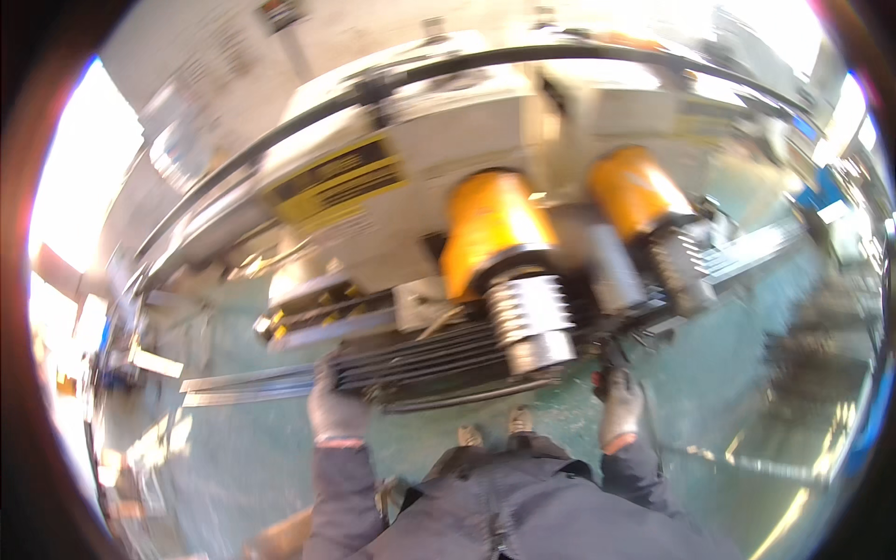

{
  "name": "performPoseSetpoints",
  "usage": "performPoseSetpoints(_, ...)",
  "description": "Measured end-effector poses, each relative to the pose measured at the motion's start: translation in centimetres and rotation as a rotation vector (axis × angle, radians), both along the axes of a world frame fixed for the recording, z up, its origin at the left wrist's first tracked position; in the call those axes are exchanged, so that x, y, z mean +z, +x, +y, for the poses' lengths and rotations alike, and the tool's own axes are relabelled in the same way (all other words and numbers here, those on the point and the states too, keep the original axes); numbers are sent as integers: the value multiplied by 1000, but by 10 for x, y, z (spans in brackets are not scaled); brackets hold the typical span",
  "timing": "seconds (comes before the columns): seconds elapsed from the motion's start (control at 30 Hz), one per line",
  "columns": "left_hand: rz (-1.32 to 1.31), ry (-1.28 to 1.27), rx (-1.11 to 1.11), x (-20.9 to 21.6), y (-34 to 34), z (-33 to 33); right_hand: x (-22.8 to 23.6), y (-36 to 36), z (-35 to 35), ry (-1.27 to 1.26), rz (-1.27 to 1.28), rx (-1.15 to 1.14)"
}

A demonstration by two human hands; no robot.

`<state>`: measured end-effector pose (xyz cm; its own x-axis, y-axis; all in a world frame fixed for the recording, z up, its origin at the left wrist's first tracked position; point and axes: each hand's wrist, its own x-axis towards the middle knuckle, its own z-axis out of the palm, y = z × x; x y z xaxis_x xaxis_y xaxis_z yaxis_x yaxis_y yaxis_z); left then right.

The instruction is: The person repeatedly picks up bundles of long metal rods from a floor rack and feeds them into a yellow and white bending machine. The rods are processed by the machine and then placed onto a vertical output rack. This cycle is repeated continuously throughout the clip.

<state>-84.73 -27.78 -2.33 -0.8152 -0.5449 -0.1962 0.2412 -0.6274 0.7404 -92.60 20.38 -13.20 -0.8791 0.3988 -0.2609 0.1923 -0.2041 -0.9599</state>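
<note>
Left hand (338, 408) is at the near edge of the long bars (425, 360), lying just this side of the machine (457, 131); right hand (620, 406) meets a dark object (611, 354); blur, so I cannot tell whether either hand's fingers grasp; green floor (695, 401) stretches near, left and right.

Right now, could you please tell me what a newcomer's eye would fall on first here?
Probably the two bright orange cylinders, one near the middle of the picture, one farther right, in front of the pale machine. Next might come the yellow-and-black label to their left. Below, the left hand is at the long dark bars.
</note>
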Motion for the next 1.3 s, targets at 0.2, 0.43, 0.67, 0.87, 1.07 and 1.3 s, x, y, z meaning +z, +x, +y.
performPoseSetpoints(0.2,-39,369,101,15,-3,0,-65,0,2,190,-145,349)
performPoseSetpoints(0.43,140,268,346,10,78,-180,-94,50,-14,134,-499,206)
performPoseSetpoints(0.67,-22,172,599,6,185,-437,-167,137,-9,340,-621,394)
performPoseSetpoints(0.87,-235,-125,496,8,225,-492,-199,184,10,356,-846,178)
performPoseSetpoints(1.07,-403,-177,243,10,237,-483,-135,175,-3,1277,-509,752)
performPoseSetpoints(1.3,-311,-96,424,8,224,-496,-76,127,-76,345,-645,301)
